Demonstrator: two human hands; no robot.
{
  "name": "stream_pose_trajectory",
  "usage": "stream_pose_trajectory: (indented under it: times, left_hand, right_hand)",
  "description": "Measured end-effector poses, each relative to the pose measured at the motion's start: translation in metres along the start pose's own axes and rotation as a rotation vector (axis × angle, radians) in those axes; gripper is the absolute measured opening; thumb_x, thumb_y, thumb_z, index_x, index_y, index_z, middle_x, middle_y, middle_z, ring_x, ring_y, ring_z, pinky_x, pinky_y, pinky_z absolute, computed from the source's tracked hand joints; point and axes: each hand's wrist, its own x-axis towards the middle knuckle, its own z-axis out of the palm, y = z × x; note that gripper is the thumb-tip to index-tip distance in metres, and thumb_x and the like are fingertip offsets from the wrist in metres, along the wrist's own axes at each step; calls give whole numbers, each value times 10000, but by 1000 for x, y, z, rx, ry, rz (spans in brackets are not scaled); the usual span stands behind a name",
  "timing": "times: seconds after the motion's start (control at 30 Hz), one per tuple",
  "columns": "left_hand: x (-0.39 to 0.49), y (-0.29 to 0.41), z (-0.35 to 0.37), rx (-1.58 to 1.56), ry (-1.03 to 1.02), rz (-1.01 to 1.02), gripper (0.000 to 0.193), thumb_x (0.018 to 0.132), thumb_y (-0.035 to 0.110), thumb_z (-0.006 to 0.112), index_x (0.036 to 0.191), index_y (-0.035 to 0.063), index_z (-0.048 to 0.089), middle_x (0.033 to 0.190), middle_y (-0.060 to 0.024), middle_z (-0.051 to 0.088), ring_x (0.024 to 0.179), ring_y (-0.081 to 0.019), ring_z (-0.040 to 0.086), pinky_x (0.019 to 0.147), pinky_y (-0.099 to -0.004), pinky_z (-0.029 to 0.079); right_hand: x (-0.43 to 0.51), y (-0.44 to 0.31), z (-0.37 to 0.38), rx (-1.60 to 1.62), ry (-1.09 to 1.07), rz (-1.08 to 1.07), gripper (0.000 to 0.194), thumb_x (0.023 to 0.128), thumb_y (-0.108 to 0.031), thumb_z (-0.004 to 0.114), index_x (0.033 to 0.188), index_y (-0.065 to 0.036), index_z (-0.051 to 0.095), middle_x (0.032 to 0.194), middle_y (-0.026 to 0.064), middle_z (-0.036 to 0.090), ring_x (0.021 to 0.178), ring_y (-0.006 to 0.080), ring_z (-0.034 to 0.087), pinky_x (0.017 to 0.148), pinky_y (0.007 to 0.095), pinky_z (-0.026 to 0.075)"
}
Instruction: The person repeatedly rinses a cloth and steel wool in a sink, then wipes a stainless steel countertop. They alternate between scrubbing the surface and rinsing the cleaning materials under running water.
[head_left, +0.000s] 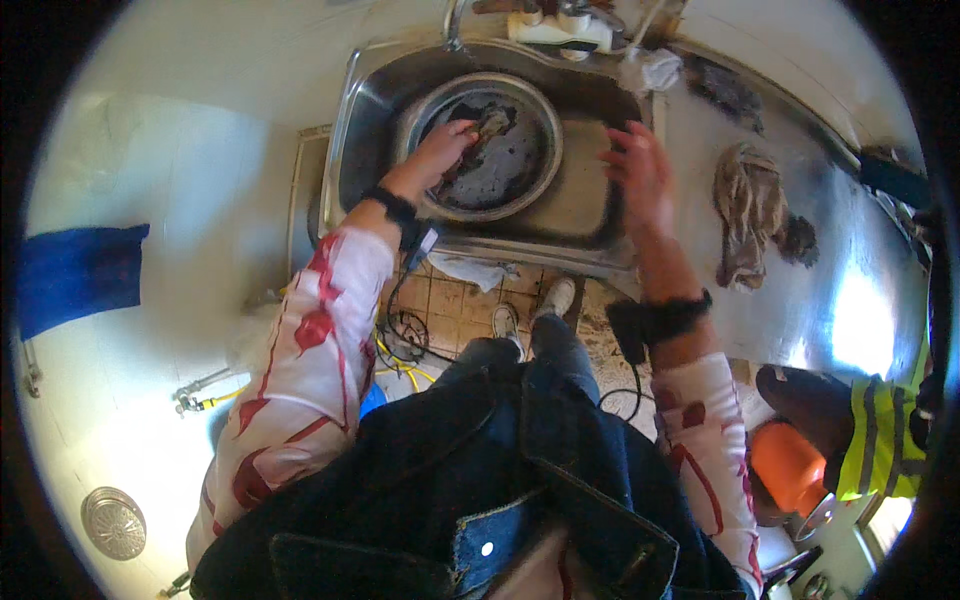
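Note:
A round metal basin (541, 187) with dark, wet contents sits in the left part of a stainless steel sink (585, 244). My left hand (441, 154) reaches over the basin's left rim. Its fingertips meet a dull brownish patch or clump (495, 124); whether they grip it, I cannot tell. Slightly blurred, my right hand (642, 169) hangs over the sink's right edge with its fingers apart and nothing in them. Above the basin, the tap spout (452, 30) points down into the sink.
To the right, a crumpled brown cloth (748, 214) and a dark scouring pad (797, 240) lie on the metal drainboard (697, 180). A white crumpled item (654, 69) sits at the sink's back right corner. Cables and a yellow hose (405, 367) run across the tiled floor (450, 304).

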Motion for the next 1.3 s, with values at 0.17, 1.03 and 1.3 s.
stream_pose_trajectory:
  times: [0.17,1.03,1.3]
  left_hand:
    - [70,-81,-13,550,-69,48,387,898,183,580,1279,140,524,913,-126,645,793,-262,629,678,-386,516]
    - [117,-91,8,666,196,268,274,894,330,564,983,71,578,973,-208,641,921,-396,612,759,-487,490]
    - [77,-55,49,174,-132,222,310,842,286,662,1010,31,612,954,-164,669,901,-297,647,796,-378,488]
  right_hand:
    - [57,84,73,-346,-244,380,512,940,-340,545,1335,-34,430,1126,130,623,846,189,637,705,320,517]
    - [83,183,118,49,35,991,359,915,-349,510,1133,-78,596,1016,81,638,807,246,609,636,423,502]
    - [79,173,111,384,-40,907,389,927,-376,493,1196,-110,581,1191,87,613,1037,234,611,873,412,493]
